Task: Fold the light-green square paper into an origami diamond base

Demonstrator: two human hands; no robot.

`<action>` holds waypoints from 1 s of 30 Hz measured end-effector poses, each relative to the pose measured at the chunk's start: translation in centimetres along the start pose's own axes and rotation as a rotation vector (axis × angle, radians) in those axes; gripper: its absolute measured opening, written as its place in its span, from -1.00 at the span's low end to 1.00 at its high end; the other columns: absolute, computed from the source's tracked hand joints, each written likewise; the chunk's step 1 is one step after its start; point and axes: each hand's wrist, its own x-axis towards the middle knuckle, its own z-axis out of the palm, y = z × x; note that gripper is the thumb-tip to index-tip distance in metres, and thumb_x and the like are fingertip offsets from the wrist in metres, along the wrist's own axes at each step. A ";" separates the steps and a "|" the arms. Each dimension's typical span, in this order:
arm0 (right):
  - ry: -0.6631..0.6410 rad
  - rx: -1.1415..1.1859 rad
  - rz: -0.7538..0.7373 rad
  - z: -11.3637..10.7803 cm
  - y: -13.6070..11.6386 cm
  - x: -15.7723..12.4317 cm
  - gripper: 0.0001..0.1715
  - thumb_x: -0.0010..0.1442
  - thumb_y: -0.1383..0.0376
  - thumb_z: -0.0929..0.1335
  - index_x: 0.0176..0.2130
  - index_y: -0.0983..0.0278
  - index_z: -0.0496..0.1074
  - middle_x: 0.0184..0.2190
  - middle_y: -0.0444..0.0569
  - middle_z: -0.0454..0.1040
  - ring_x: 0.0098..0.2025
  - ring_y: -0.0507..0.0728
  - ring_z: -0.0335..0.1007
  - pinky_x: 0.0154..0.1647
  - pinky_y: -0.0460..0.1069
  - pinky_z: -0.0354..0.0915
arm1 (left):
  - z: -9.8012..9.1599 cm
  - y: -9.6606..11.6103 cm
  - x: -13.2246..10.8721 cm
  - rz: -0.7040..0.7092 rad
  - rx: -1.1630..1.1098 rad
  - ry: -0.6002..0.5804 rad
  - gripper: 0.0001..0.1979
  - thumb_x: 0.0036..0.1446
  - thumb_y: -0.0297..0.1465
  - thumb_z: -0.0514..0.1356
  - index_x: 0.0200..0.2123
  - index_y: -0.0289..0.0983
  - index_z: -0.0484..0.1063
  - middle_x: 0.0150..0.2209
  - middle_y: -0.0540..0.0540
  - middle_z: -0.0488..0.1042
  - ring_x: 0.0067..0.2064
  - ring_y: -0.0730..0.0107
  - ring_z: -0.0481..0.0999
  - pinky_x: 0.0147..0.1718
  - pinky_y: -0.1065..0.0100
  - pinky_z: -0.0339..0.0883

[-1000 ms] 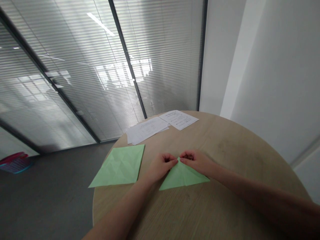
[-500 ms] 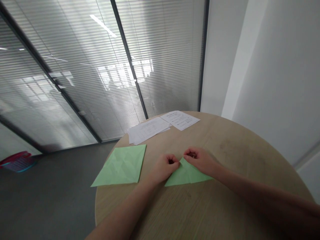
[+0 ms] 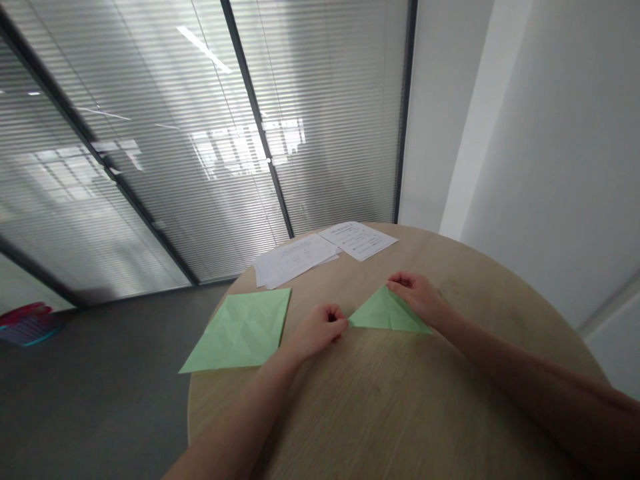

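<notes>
A sheet of green paper (image 3: 387, 312), folded into a triangle with a crease down its middle, is between my hands over the table. My left hand (image 3: 323, 328) is closed, thumb and finger pinching the triangle's left corner. At the top corner my right hand (image 3: 413, 291) pinches the paper between thumb and fingers. Left of my left hand lies a stack of green paper sheets (image 3: 243, 330), the top one crinkled and one corner jutting past the table edge.
The round wooden table (image 3: 390, 413) has printed white sheets (image 3: 297, 260) at its far side. Glass panels with blinds (image 3: 345, 147) stand behind it, a white wall (image 3: 560, 147) to the right. A red and blue basket (image 3: 30, 325) sits on the floor at left.
The green triangle has shifted away from me and to the right. My right hand moved up with its top corner, while my left hand went from near the top to the left corner.
</notes>
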 end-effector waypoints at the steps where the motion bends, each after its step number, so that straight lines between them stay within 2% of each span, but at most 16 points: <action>1: 0.000 0.000 0.007 0.0 0.1 0.0 -0.60 0.04 -0.02 0.39 -0.32 0.26 0.49 -0.42 -0.06 0.51 -0.40 0.08 0.37 -0.37 -0.03 0.27 | -0.1 -0.1 0.1 0.006 -0.007 0.002 -0.85 -0.05 -0.28 0.18 -0.51 -0.25 0.34 -0.60 0.03 0.41 -0.55 0.48 0.31 -0.55 0.42 0.11; 6: 0.020 -0.008 0.018 -0.4 0.5 0.4 -0.58 0.05 -0.03 0.40 -0.29 0.26 0.49 -0.40 -0.05 0.52 -0.39 0.09 0.38 -0.39 -0.04 0.26 | -0.6 -0.9 0.4 -0.002 -0.028 0.024 -0.86 -0.04 -0.31 0.19 -0.51 -0.25 0.34 -0.61 0.03 0.41 -0.57 0.49 0.33 -0.54 0.44 0.13; 9: 0.147 0.027 0.038 -1.9 1.1 1.4 -0.55 0.05 -0.04 0.39 -0.25 0.27 0.47 -0.40 -0.06 0.49 -0.42 0.08 0.36 -0.42 -0.04 0.25 | -0.9 -1.0 0.7 -0.014 -0.047 0.046 -0.88 -0.03 -0.34 0.19 -0.51 -0.25 0.33 -0.62 0.04 0.38 -0.57 0.48 0.35 -0.53 0.44 0.17; 12: 0.226 0.089 0.067 -3.3 1.5 2.1 -0.53 0.04 -0.04 0.41 -0.25 0.29 0.46 -0.45 -0.08 0.46 -0.47 0.05 0.31 -0.45 -0.05 0.22 | -1.1 -0.7 0.9 0.029 -0.054 0.153 -0.87 0.01 -0.32 0.20 -0.47 -0.25 0.37 -0.56 0.03 0.39 -0.52 0.44 0.38 -0.49 0.41 0.24; 15: 0.127 0.118 0.085 -3.2 1.1 1.9 -0.51 0.02 -0.05 0.43 -0.25 0.29 0.47 -0.47 -0.11 0.44 -0.49 0.03 0.27 -0.47 -0.06 0.19 | -0.9 0.0 0.7 0.160 0.016 0.285 -0.83 0.10 -0.29 0.20 -0.41 -0.27 0.46 -0.43 -0.05 0.49 -0.39 0.37 0.45 -0.37 0.35 0.31; 17: 0.034 0.104 0.070 -2.2 0.4 1.1 -0.51 0.02 -0.06 0.44 -0.26 0.29 0.48 -0.46 -0.11 0.45 -0.47 0.04 0.29 -0.45 -0.06 0.20 | -0.5 0.4 0.3 0.207 0.028 0.298 -0.79 0.14 -0.25 0.21 -0.30 -0.28 0.53 -0.33 -0.10 0.55 -0.30 0.32 0.49 -0.28 0.32 0.34; 21: -0.139 0.050 -0.005 0.5 -0.9 -0.9 -0.53 0.05 -0.06 0.44 -0.28 0.28 0.51 -0.37 -0.05 0.53 -0.36 0.08 0.39 -0.33 -0.03 0.31 | 0.5 0.9 -0.3 0.211 -0.039 0.118 -0.63 0.17 -0.17 0.25 -0.09 -0.31 0.57 -0.22 -0.15 0.59 -0.24 0.30 0.51 -0.22 0.30 0.34; 24: -0.223 -0.002 -0.060 2.3 -1.4 -2.0 -0.57 0.10 -0.04 0.43 -0.27 0.27 0.54 -0.34 -0.03 0.55 -0.33 0.10 0.43 -0.30 -0.03 0.33 | 1.2 0.9 -0.6 0.203 -0.073 -0.085 -0.65 0.18 -0.17 0.24 -0.16 -0.33 0.60 -0.34 -0.07 0.55 -0.36 0.40 0.41 -0.36 0.38 0.23; 26: -0.275 -0.032 -0.084 3.2 -1.8 -2.5 -0.58 0.13 -0.04 0.42 -0.27 0.26 0.55 -0.35 -0.03 0.56 -0.32 0.11 0.44 -0.29 -0.02 0.34 | 1.5 1.0 -0.7 0.171 -0.070 -0.177 -0.66 0.17 -0.15 0.24 -0.26 -0.33 0.59 -0.47 0.01 0.44 -0.47 0.48 0.28 -0.48 0.41 0.09; 28: -0.283 -0.049 -0.121 3.4 -2.6 -2.8 -0.59 0.17 -0.04 0.39 -0.25 0.24 0.56 -0.32 -0.02 0.57 -0.28 0.13 0.46 -0.26 0.00 0.37 | 1.6 1.0 -0.7 0.137 -0.091 -0.215 -0.66 0.15 -0.14 0.25 -0.33 -0.34 0.58 -0.53 0.04 0.36 -0.51 0.50 0.21 -0.53 0.42 0.02; 30: -0.188 -0.063 -0.205 2.6 -4.0 -3.5 -0.61 0.21 -0.03 0.38 -0.24 0.22 0.56 -0.27 0.01 0.58 -0.22 0.16 0.48 -0.18 0.03 0.40 | 1.6 0.8 -0.7 0.118 -0.153 -0.221 -0.67 0.12 -0.15 0.27 -0.32 -0.34 0.57 -0.51 0.03 0.39 -0.50 0.49 0.24 -0.51 0.43 0.07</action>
